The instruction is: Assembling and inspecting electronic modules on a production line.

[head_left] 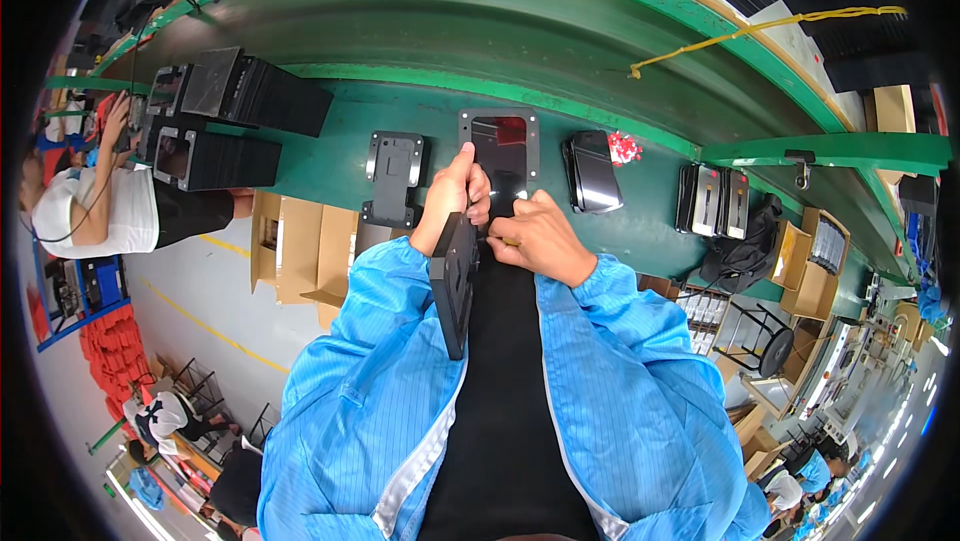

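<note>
A flat black panel with a grey metal frame and a glossy dark screen [505, 153] lies on the green bench in front of me. Over its lower left side is my left hand [455, 196], thumb up along the frame and fingers curled. Close beside it, my right hand [545, 239] is closed in a pinch near the panel's lower end. What the fingers hold is hidden. A thick black plate [455, 286] stands on edge by my left wrist; its support cannot be made out. To the left lies a black housing with metal corner brackets [396, 178].
Black panels [255, 96] stand in stacks at the far left. Right of the screen are dark glossy plates [594, 171] and small red-and-white pieces [625, 148]. Beyond lie upright cases [712, 201] and a black bag [742, 246]. A green shelf beam [830, 153] crosses the right. Another person [100, 201] is at left.
</note>
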